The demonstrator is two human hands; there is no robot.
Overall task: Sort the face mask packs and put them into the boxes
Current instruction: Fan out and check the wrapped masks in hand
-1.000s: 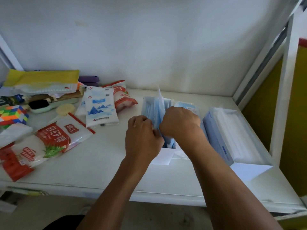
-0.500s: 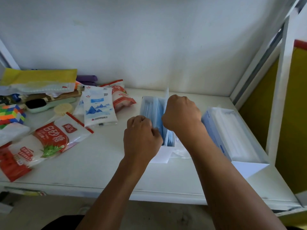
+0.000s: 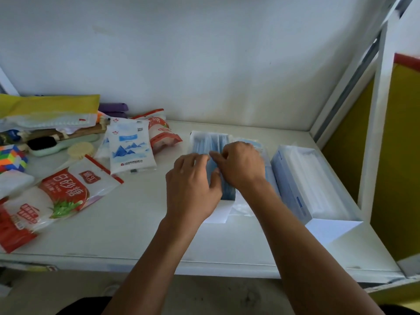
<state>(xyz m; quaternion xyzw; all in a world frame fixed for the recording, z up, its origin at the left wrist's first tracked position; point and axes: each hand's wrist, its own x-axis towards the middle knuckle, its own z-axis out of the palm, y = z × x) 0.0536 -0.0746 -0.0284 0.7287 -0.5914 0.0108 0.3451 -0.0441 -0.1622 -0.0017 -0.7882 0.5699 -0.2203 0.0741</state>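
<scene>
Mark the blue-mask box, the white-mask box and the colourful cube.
blue-mask box (image 3: 223,211): head view, on its white front flap.
white-mask box (image 3: 289,187): head view, on its blue side wall.
colourful cube (image 3: 12,159): head view, middle of its visible face.

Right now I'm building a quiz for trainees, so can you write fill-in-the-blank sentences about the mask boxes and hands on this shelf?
1. The left hand and right hand meet over the left box, whose mask packs are ____.
2. The right box is filled with packs coloured ____.
3. The bag printed with blue mountains lies to the ____ of both hands.
Missing words: blue; white; left.
</scene>
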